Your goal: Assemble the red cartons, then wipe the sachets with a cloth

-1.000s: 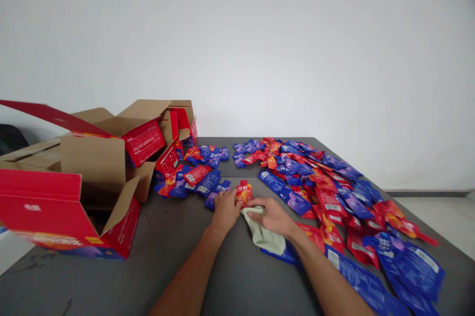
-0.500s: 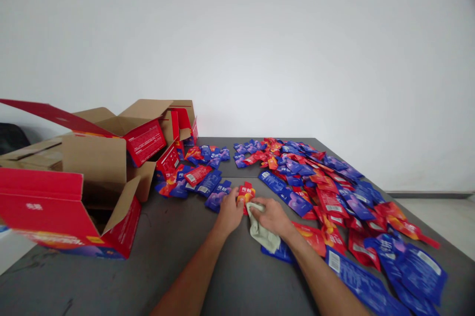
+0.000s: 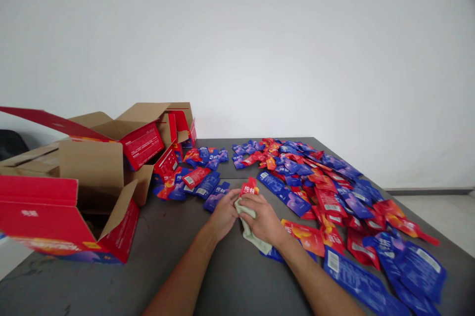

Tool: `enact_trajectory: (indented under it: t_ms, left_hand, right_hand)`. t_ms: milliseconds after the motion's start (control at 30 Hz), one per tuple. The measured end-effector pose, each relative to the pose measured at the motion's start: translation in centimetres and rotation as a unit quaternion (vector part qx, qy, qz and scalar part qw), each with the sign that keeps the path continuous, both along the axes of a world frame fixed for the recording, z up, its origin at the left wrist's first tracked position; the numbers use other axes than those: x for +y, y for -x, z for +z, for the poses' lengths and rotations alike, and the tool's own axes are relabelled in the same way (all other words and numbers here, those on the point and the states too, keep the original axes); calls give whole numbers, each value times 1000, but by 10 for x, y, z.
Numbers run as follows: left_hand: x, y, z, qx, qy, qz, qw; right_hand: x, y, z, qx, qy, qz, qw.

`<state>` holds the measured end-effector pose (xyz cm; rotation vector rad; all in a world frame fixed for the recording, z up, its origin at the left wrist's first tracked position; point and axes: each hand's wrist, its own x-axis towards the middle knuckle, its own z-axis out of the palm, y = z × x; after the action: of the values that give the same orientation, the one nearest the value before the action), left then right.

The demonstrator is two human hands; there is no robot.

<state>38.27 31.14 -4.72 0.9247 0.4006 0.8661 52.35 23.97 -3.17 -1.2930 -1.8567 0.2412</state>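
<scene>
At the middle of the dark table, a small red pouch point(image 3: 249, 186) with white lettering is held between both hands, its top showing above the fingers. My left hand point(image 3: 224, 213) grips it from the left, fingers closed. My right hand point(image 3: 261, 217) presses a pale green cloth point(image 3: 256, 241) against the pouch, and the cloth hangs down below the fingers. The pouch's lower part is hidden by the cloth and hands. A blue pouch point(image 3: 217, 196) lies just beyond my left hand. Under my right wrist lies another blue pouch point(image 3: 273, 254), partly covered.
A large heap of red and blue pouches point(image 3: 328, 197) spreads over the right side of the table point(image 3: 230, 286). Smaller groups of pouches point(image 3: 208, 155) lie at the back left. Open red cardboard boxes point(image 3: 100, 242) stand along the left. A white wall rises behind.
My hands have come closer together around the red pouch. The right hand and cloth have shifted left and now cover more of it. The view has moved slightly.
</scene>
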Motion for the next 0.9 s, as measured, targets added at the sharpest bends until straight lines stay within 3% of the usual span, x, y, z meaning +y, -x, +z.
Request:
enact_trajectory:
  t_ms: [133,333,433,700,800,900]
  left_hand:
    - [-1,2,1,15,7,-25,1000]
    - [-12,-2,11,38,-28,-64,997]
    - [-15,-3,15,35,-42,-52,997]
    - [-7,3,12,-16,-30,20,999]
    - [-5,4,11,-18,-17,7,1000]
    - [-6,5,12,-10,-15,-9,1000]
  right_hand:
    - [1,-4,4,-18,-36,-29,999]
    - [5,-24,6,-18,-95,-161,982]
    - [3,-25,8,-41,-94,-144,984]
    - [-13,7,20,-109,-29,-17,993]
    - [-14,8,20,-105,-29,-14,994]
    - [-9,0,15,-76,-45,-55,995]
